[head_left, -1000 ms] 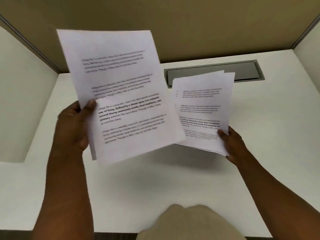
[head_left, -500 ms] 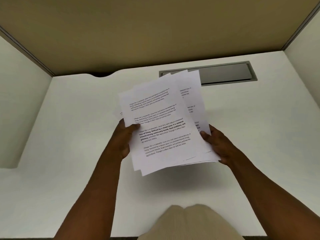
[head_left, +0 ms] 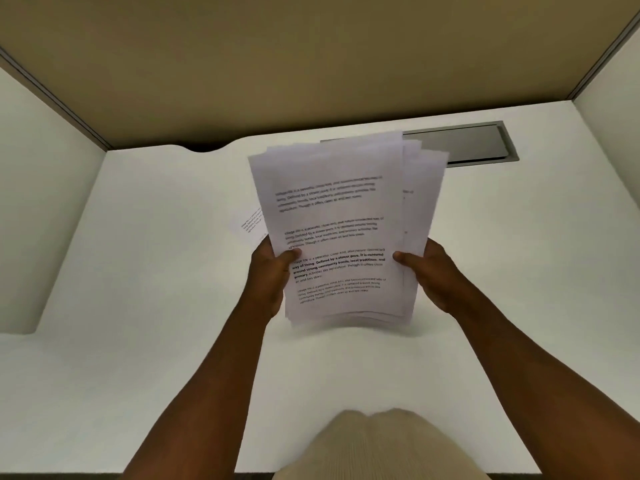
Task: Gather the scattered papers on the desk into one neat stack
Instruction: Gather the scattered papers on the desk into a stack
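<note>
At the bottom centre of the frame, a beige ribbed garment (head_left: 377, 445) is being seen at the nearest edge, with two bare forearms being stretched upward from it toward mid-frame. Just above centre, a sheaf of printed papers (head_left: 341, 230) is being held clear of the white tabletop (head_left: 156, 306), tilted up toward the camera, its shadow being cast on the surface below its bottom edge. The left hand (head_left: 272, 278) is being closed on the sheaf's lower left edge, the thumb being pressed onto the top page beside the bold lines of text; its other fingers are hidden behind the pages. The right hand (head_left: 429, 275) is being closed on the lower right edge in the same way, thumb on the front. The sheets are not being kept square: several edges are being fanned out at the upper right, and the tops are blurred. Left of centre, just beyond the left hand, the corner of a single printed sheet (head_left: 251, 223) is being left flat on the tabletop, the rest being covered by the held sheaf. Farther back, right of centre, a grey recessed hatch (head_left: 478, 143) is being partly screened by the papers. At the top of the frame, a tan partition (head_left: 311, 57) is being shown behind the tabletop.
</note>
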Demonstrator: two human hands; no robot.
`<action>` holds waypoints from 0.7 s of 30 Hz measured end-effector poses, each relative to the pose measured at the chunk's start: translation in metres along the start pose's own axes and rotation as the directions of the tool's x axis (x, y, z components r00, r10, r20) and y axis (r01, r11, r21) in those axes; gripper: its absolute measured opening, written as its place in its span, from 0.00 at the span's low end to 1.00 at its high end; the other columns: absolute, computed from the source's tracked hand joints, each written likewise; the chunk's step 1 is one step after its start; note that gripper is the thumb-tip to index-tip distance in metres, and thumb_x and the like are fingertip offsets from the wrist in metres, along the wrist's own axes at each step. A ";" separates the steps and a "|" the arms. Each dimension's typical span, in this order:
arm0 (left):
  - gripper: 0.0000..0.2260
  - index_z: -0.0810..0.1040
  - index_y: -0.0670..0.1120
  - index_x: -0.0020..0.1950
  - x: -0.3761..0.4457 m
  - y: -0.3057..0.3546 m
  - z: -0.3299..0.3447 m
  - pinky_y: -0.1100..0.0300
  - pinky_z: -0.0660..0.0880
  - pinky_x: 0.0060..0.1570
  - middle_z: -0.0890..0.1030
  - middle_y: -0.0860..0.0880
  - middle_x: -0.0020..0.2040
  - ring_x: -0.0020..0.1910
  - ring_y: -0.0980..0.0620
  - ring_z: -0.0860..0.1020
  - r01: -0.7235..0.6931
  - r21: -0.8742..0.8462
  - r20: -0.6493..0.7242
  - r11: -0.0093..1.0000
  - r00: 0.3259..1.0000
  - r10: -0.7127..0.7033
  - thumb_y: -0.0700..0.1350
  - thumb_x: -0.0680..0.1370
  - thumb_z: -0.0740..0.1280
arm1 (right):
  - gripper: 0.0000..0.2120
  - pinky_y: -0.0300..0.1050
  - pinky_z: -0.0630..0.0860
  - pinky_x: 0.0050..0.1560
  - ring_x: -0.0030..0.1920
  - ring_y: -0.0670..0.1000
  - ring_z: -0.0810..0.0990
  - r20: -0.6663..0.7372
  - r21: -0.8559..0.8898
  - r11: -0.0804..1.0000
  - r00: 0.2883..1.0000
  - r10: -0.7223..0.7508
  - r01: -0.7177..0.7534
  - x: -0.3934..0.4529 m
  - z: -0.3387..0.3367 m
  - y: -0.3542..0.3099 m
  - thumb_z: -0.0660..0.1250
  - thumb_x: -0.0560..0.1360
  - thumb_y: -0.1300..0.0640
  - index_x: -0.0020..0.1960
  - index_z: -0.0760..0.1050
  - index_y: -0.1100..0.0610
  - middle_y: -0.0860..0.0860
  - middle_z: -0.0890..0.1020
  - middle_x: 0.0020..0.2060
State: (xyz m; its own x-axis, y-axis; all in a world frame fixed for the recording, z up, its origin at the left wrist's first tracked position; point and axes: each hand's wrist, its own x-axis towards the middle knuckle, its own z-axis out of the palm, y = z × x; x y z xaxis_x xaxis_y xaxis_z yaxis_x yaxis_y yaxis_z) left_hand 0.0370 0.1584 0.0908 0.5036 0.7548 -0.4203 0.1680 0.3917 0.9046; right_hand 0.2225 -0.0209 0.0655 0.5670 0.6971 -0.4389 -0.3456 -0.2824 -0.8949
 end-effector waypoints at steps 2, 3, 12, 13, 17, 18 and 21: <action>0.17 0.77 0.50 0.55 -0.003 -0.004 0.008 0.48 0.80 0.53 0.82 0.47 0.53 0.52 0.45 0.81 -0.045 0.016 -0.020 0.999 0.999 0.046 0.29 0.77 0.63 | 0.17 0.57 0.76 0.61 0.57 0.55 0.81 -0.058 -0.026 1.000 0.998 -0.017 0.015 0.000 0.004 -0.004 0.64 0.77 0.66 0.63 0.74 0.52 0.53 0.82 0.58; 0.17 0.76 0.51 0.55 -0.004 -0.006 0.010 0.49 0.80 0.52 0.82 0.47 0.53 0.52 0.45 0.81 -0.067 0.020 -0.028 0.998 0.997 0.068 0.29 0.77 0.63 | 0.17 0.55 0.77 0.60 0.57 0.56 0.80 -0.084 -0.035 0.999 0.996 -0.026 0.023 -0.001 0.007 -0.006 0.64 0.77 0.65 0.64 0.73 0.54 0.54 0.81 0.58; 0.21 0.70 0.51 0.66 0.004 -0.025 0.013 0.48 0.79 0.57 0.78 0.48 0.59 0.60 0.47 0.77 -0.131 0.282 -0.002 0.950 0.991 0.137 0.33 0.76 0.67 | 0.15 0.51 0.78 0.56 0.52 0.51 0.80 -0.120 -0.155 0.986 0.989 -0.087 0.068 -0.001 0.010 0.002 0.69 0.75 0.59 0.60 0.73 0.51 0.51 0.80 0.53; 0.21 0.70 0.50 0.66 0.005 -0.026 0.013 0.49 0.79 0.56 0.78 0.48 0.59 0.60 0.47 0.77 -0.125 0.273 -0.002 0.954 0.991 0.131 0.33 0.77 0.66 | 0.14 0.50 0.78 0.55 0.53 0.52 0.80 -0.125 -0.175 0.982 0.987 -0.100 0.077 -0.001 0.008 0.003 0.70 0.75 0.57 0.60 0.74 0.51 0.52 0.81 0.53; 0.21 0.72 0.50 0.60 0.015 -0.026 0.006 0.53 0.80 0.51 0.80 0.48 0.56 0.55 0.49 0.79 -0.061 0.255 0.019 0.965 0.998 0.058 0.29 0.73 0.63 | 0.11 0.44 0.79 0.49 0.49 0.47 0.82 -0.119 -0.229 0.969 0.985 -0.124 0.094 0.001 -0.002 0.000 0.70 0.75 0.54 0.57 0.76 0.51 0.47 0.83 0.49; 0.20 0.72 0.49 0.59 0.020 -0.026 0.003 0.55 0.79 0.49 0.80 0.48 0.55 0.53 0.50 0.79 -0.025 0.272 0.006 0.962 1.000 0.024 0.29 0.73 0.63 | 0.11 0.41 0.78 0.48 0.48 0.44 0.82 -0.120 -0.227 0.970 0.985 -0.121 0.091 0.002 -0.006 -0.001 0.70 0.75 0.54 0.57 0.76 0.51 0.45 0.82 0.48; 0.16 0.73 0.45 0.61 0.043 -0.039 -0.006 0.63 0.73 0.43 0.79 0.48 0.50 0.45 0.52 0.77 0.149 0.333 -0.172 0.931 0.980 -0.095 0.35 0.74 0.66 | 0.12 0.45 0.78 0.51 0.47 0.47 0.81 -0.159 -0.231 0.971 0.982 -0.101 0.062 0.007 -0.018 0.002 0.69 0.76 0.56 0.59 0.76 0.55 0.49 0.81 0.49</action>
State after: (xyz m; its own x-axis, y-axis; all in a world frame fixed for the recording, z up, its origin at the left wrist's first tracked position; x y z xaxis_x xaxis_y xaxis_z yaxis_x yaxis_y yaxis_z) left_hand 0.0466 0.1787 0.0373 0.3315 0.7933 -0.5106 0.5137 0.3022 0.8030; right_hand 0.2391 -0.0281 0.0588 0.7106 0.6081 -0.3540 -0.1277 -0.3833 -0.9148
